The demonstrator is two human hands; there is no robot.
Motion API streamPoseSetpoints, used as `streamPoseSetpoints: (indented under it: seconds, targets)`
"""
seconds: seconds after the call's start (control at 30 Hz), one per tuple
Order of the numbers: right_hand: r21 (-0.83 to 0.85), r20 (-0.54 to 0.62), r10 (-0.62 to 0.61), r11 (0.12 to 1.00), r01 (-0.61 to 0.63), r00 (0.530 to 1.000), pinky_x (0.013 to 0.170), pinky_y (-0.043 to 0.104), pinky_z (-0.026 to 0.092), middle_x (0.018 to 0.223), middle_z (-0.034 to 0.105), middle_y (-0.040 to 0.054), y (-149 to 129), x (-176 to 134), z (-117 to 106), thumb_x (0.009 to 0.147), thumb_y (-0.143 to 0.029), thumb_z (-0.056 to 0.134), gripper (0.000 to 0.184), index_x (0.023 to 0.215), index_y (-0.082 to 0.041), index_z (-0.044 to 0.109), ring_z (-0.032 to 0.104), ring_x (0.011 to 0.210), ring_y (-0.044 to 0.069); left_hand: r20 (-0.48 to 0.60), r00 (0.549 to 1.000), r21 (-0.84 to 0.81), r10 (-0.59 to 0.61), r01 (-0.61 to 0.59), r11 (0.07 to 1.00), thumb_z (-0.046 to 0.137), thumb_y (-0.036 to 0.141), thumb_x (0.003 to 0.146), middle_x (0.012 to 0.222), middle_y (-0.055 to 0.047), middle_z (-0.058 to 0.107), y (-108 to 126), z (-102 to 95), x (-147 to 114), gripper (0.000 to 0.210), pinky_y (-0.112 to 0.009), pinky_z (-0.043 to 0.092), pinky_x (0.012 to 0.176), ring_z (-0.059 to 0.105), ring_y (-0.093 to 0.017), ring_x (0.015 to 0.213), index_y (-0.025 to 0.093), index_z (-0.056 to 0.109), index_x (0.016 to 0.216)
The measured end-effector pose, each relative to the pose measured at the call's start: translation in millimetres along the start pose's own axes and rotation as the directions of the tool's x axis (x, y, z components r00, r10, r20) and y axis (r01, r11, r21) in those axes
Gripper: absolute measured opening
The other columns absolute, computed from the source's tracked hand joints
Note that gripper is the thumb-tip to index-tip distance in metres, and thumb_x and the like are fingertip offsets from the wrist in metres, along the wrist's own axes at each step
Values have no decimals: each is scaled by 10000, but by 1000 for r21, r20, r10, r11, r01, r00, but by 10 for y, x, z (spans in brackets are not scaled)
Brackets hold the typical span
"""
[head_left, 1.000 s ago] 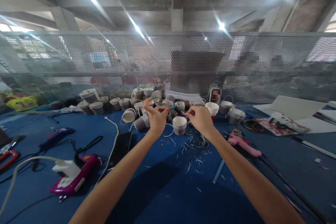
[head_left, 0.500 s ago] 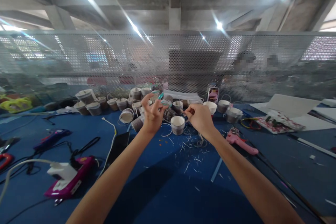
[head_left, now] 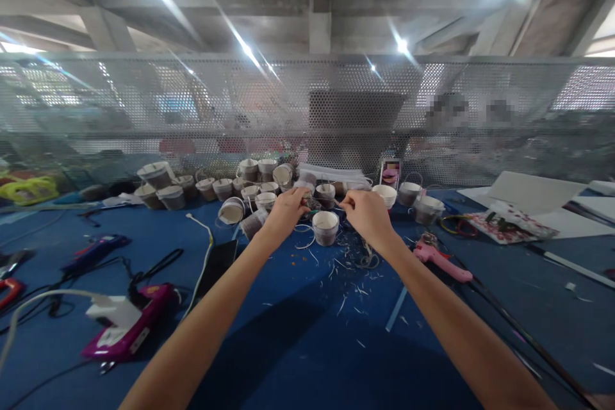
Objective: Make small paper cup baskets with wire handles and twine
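Over the middle of the table, my left hand (head_left: 287,210) is closed, fingertips pressed together; whatever is between them is too small to make out. Facing it, my right hand (head_left: 368,213) pinches the end of a thin strand (head_left: 339,204) that points toward the left fingers. Just below and between both hands stands a small white-lined bucket (head_left: 325,229) with a greyish outer wrap, upright and apart from them. Behind the fingertips is another wrapped bucket (head_left: 325,195) with a thin loop handle. A white cord (head_left: 303,246) lies left of the front bucket.
Several small buckets (head_left: 223,189) crowd the back left, some tipped over. Pale scraps (head_left: 343,269) litter the middle. A pink glue gun (head_left: 442,262) lies at right, near a patterned bag (head_left: 512,225). A magenta power strip (head_left: 129,327) and a dark phone-like slab (head_left: 218,262) are at left.
My left hand was raised with its fingers spread; it has come down and closed beside the right fingertips. My right hand keeps its pinch in nearly the same place.
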State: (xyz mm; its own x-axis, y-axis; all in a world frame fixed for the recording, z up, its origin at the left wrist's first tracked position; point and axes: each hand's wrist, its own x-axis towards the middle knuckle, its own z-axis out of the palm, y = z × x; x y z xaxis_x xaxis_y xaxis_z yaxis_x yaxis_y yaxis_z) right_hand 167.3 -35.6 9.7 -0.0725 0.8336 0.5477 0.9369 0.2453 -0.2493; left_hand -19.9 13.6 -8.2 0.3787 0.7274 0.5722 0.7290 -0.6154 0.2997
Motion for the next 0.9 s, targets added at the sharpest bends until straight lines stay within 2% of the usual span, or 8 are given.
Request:
streamPoseSetpoints:
  seconds: [0.1,0.23,0.3,0.4,0.5,0.7,0.9]
  targets:
    - [9,55,-30,1000,30,998,572,245,334,659,658,33,62,27,38,757,-225,562,119,678,-189,643,576,637,157,33,999,-14,18,-18,1000,542,73,694,857,-36,562,-42,56,-13,375,-256,445,681,550,-133,730,172,508,1054]
    - [-17,126,-20,1000,22,992,585,248,338,680,668,46,167,66,125,746,-236,584,120,652,-187,640,590,678,172,151,987,-89,46,-33,996,568,108,682,757,0,543,-138,154,-34,429,-230,421,622,535,-122,666,171,431,1084]
    - [-21,137,-15,1000,18,991,583,247,339,675,668,47,209,85,160,746,-234,583,123,649,-185,640,591,674,171,187,979,-114,85,-65,991,563,125,684,753,6,545,-174,183,-40,386,-215,399,589,527,-115,651,174,429,1042]
    - [-14,130,-19,1000,21,991,575,246,337,659,667,40,247,108,187,745,-238,582,131,641,-186,640,589,656,166,200,972,-95,125,-108,990,570,142,671,738,15,546,-201,191,-31,239,-204,364,560,497,-101,620,176,477,888]
    - [-2,109,-28,1000,28,994,571,246,336,648,666,32,265,122,192,740,-234,585,132,628,-190,639,586,646,165,197,974,-76,111,-98,992,584,150,655,667,35,531,-197,167,-15,139,-199,340,539,473,-92,586,174,501,764]
    - [37,52,-64,997,62,997,564,244,340,602,651,20,306,138,189,726,-236,599,125,615,-191,637,572,592,151,178,983,-68,54,-42,997,601,161,651,636,54,523,-139,112,-15,199,-184,355,521,486,-81,552,182,526,834]
    - [41,37,-61,997,59,997,554,245,341,583,644,20,303,136,161,713,-225,613,121,601,-188,640,566,570,150,215,972,6,90,-94,996,619,176,665,629,34,566,-125,106,10,64,-195,391,576,519,-93,604,162,595,723]
